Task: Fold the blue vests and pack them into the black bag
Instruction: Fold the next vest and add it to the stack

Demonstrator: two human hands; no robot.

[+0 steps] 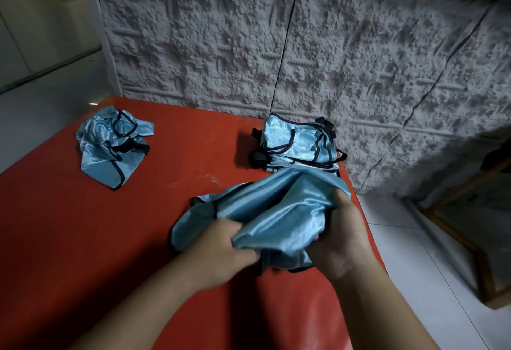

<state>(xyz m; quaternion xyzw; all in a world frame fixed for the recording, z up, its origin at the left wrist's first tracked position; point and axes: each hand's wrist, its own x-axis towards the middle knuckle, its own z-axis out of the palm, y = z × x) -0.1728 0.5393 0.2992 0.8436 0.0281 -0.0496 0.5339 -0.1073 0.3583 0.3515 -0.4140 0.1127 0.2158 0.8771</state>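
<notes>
Two hands: the left hand (221, 241) and the right hand (338, 236) both work one blue vest (265, 211) at the near right of the red table (83, 239).
Left grip: fingers curled into the cloth at its near lower edge, clamped on a bunch of fabric.
Right grip: fingers and thumb closed round the right-hand side of the same vest, with cloth bulging up over the knuckles.
Vest in hand: gathered and puffed between the two grips, its far left corner with the dark trim resting on the table, not yet flat.
Folded stack (300, 142): several blue vests lie piled at the far right corner of the table, just beyond the one being handled, black straps poking out at the sides.
Loose vest (113, 145): crumpled at the far left of the table, well apart from the hands, untouched.
Black bag: I cannot pick it out; dark bits beside the stack may be straps or a bag, hard to say.
Step in hand: folding, by my reckoning, with the stack partly built and packing not begun.
Next move: likely calls for spreading this vest flat and squaring its edges before it joins the stack.
Writing: no brand, label or lettering readable anywhere.
</notes>
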